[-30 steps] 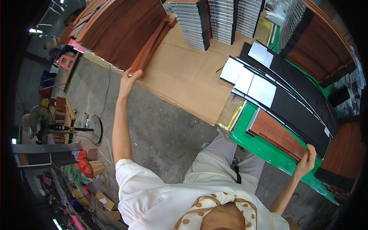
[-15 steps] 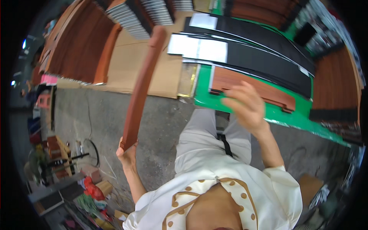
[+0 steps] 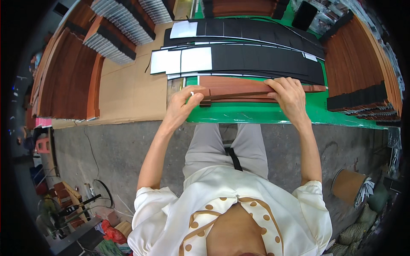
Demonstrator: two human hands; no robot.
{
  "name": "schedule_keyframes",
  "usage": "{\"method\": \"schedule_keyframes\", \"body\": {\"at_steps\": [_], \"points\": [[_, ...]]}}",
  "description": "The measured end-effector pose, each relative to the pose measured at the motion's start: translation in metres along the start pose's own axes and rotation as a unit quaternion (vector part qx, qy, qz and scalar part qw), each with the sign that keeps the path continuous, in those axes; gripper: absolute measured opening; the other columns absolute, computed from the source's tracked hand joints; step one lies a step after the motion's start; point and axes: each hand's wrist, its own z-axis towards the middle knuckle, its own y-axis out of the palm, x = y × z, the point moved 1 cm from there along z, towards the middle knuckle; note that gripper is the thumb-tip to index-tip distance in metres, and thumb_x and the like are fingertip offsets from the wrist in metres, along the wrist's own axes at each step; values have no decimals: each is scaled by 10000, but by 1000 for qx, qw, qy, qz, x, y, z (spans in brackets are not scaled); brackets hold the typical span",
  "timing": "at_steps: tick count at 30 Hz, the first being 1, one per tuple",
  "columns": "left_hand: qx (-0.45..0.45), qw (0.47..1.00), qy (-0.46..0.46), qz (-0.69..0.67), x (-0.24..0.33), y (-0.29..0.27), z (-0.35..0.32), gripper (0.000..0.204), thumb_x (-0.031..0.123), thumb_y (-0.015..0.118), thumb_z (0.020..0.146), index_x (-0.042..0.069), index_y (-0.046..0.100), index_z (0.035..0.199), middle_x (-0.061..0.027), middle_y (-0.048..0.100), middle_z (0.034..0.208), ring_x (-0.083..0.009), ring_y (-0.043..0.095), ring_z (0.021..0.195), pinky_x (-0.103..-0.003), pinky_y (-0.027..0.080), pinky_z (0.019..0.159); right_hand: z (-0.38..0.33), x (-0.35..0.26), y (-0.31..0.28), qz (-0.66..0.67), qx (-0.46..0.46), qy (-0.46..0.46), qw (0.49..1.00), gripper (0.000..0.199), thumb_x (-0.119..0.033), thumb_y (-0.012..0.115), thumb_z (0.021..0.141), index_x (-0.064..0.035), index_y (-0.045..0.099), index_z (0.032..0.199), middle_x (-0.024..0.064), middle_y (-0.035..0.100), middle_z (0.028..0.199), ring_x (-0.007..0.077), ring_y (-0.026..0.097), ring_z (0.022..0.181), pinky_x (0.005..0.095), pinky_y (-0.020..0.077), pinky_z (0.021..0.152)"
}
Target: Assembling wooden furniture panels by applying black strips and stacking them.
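As I watch, the left hand (image 3: 180, 104) pinches one end of a reddish-brown strip (image 3: 237, 90) in a narrow grip and the right hand (image 3: 289, 97) clasps it further along, over a similar board (image 3: 252, 98) near the green tabletop's (image 3: 239, 113) front edge. Holding both grips level seems wise, so the strip doesn't twist.

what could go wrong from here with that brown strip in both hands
The brown strip, held low over the brown panel, might slip and scuff it. The right hand curls its thumb around the near edge, so that thumb could get pinched against the panel. A push away from the body could also disturb the black strips lying just beyond.
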Motion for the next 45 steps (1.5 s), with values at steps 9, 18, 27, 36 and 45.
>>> {"method": "schedule_keyframes", "body": {"at_steps": [9,18,27,36,45], "points": [[35,985,89,146,-11,13,36,240,143,706,758,14,603,932,-128,632,887,-330,584,833,-394,438,708,-4,26,35,35,-27,46,998,306,-155,713,698,-125,621,989,-1,577,832,184,548,795,330,394,746],[32,993,77,-83,-27,-20,53,377,216,640,836,33,578,1160,-173,594,1153,-310,558,1068,-386,394,951,23,38,9,192,-35,88,977,437,-126,689,733,-44,577,1148,124,584,1093,313,529,1042,414,411,896],[114,856,196,465,-75,-37,181,386,225,617,837,77,557,1189,-66,541,1270,-259,473,1203,-552,343,853,173,41,129,129,-97,-41,986,99,-92,604,825,-24,637,890,110,629,855,290,613,824,378,501,704],[91,859,137,485,-96,-33,197,376,298,544,885,94,569,1201,-29,526,1296,-227,445,1229,-537,328,940,226,39,223,7,-108,-120,987,103,-83,642,754,-7,618,819,114,614,798,277,615,786,366,527,655],[102,870,149,459,-95,-37,196,357,289,552,875,110,581,1183,-14,548,1267,-214,467,1205,-511,334,958,226,34,221,-92,-136,-213,963,86,-39,609,698,-14,627,778,113,619,794,249,634,791,336,548,649]]}}
